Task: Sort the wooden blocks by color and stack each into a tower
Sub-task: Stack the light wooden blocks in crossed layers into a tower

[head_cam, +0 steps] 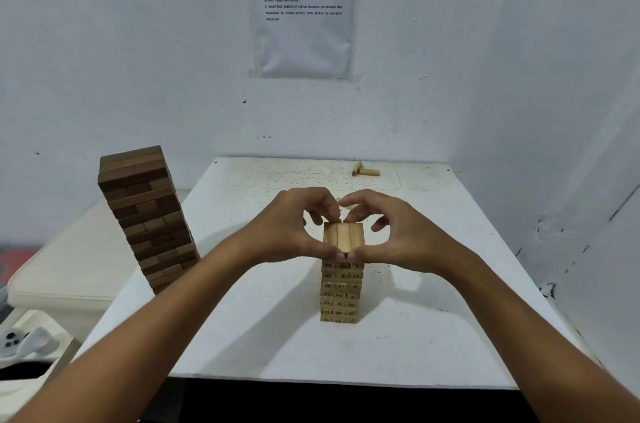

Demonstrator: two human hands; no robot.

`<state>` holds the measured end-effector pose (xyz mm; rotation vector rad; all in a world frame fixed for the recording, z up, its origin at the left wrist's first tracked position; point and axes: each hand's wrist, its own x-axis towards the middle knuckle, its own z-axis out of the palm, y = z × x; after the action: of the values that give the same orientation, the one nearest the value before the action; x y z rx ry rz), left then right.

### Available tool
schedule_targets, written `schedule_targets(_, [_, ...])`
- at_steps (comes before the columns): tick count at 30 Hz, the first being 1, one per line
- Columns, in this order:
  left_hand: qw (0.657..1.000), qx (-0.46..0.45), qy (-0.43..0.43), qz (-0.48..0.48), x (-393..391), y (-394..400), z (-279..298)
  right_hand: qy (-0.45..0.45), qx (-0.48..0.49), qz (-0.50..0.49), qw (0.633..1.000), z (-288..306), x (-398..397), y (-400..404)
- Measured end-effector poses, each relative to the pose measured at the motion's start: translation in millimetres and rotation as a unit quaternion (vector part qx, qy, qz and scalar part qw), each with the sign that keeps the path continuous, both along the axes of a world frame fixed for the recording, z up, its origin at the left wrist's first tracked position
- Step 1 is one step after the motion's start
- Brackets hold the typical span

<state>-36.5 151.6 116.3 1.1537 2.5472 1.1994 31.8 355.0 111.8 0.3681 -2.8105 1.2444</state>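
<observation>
the light wood tower (341, 287) stands upright mid-surface, long axis vertical, and its top layer (343, 237) has three blocks lying side by side with their lengths running away from the camera. left hand (298, 228) and right hand (391, 232) both grip that layer, thumbs on the near ends, fingers curled over the far ends. i'd squeeze evenly from both sides so it squares up without shoving the stack. dark wood tower (147, 214) sits off left, two loose light blocks (365, 170) at the back of the white surface (263, 336).
</observation>
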Motion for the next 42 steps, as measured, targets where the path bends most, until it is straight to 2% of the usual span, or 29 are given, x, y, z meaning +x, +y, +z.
schedule_targets(12, [1.0,0.012,-0.005,-0.012,-3,-2,2,-0.002,0.009,0.01,1.0,3,-2,7])
schedule_targets(19, [0.996,0.075,-0.017,0.034,-15,-2,13,0.027,-0.046,-0.025,0.998,10,-8,16])
schedule_targets(26, [0.994,0.07,-0.029,0.082,-53,11,-5,0.016,-0.079,-0.065,0.995,5,-35,33])
schedule_targets(36, [0.995,-0.063,-0.02,0.078,-124,57,-51,0.01,-0.086,-0.149,0.985,-15,-119,84])
schedule_targets(42, [0.978,-0.178,0.054,0.094,-154,99,-81,-0.009,-0.026,-0.181,0.983,-52,-197,112])
